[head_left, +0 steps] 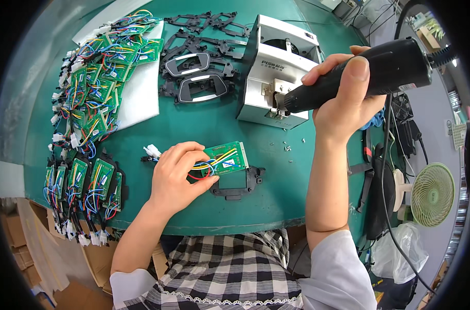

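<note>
My left hand (pixel 175 173) pinches a green circuit board (pixel 227 161) with white edging and yellow, blue and red wires. The board is over the upper part of a black plastic frame (pixel 236 193) that lies on the table. A white plug (pixel 152 151) on the wires sticks out past my knuckles. My right hand (pixel 348 98) is wrapped round a thick black electric screwdriver (pixel 395 70), held sideways. Its nose meets the metal outlet on the front of a white screw feeder (pixel 252 103); the bit's tip cannot be made out.
Several loose screws (pixel 287 149) lie before the feeder. Wired circuit boards (pixel 98 85) are heaped at the left on white foam (pixel 146 95), with more at the near left edge. Black frames (pixel 201 90) are piled behind. A cable (pixel 386 175) hangs at the right near a green fan (pixel 432 195).
</note>
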`<state>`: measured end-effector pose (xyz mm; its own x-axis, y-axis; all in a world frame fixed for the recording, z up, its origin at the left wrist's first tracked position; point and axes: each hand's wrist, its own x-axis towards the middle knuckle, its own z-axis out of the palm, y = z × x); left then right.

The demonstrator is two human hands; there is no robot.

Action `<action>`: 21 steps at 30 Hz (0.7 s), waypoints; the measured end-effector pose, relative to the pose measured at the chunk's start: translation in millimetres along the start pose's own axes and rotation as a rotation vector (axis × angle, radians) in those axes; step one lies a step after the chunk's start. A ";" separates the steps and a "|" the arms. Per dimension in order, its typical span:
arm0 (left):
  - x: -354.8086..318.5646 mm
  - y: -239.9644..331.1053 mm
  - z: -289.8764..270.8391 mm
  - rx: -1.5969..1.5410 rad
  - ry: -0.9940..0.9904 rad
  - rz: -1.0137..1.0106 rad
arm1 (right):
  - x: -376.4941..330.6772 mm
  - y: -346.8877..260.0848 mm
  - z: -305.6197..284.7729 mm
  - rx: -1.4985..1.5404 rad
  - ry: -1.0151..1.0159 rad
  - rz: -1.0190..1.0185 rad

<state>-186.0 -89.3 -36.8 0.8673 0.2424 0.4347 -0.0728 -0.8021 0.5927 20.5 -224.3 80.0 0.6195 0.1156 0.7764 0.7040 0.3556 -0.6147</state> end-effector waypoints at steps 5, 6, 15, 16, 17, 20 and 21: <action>2.1 2.5 0.8 -0.014 0.006 0.006 | -5.5 2.2 0.5 -0.072 -0.004 -0.047; 1.8 2.9 1.3 -0.015 0.001 0.011 | -8.9 1.2 -0.9 -0.072 -0.010 -0.058; -2.7 7.3 6.1 0.004 -0.154 0.131 | -57.3 -16.7 -19.0 0.024 -0.109 0.290; -2.6 7.7 6.0 0.012 -0.172 0.119 | -60.2 -17.1 -19.0 0.050 -0.107 0.303; -3.3 7.6 5.8 0.007 -0.185 0.111 | -63.2 -17.0 -17.9 0.096 -0.086 0.313; -4.9 5.9 7.0 -0.015 -0.206 0.096 | -70.0 -19.0 -12.8 0.177 -0.036 0.341; -5.7 5.1 7.5 -0.021 -0.206 0.090 | -70.8 -19.9 -11.5 0.181 -0.039 0.339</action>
<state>-187.6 -98.9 -41.4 0.9390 0.0522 0.3400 -0.1627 -0.8036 0.5725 -33.3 -250.2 35.7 0.7906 0.2885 0.5402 0.3868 0.4487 -0.8057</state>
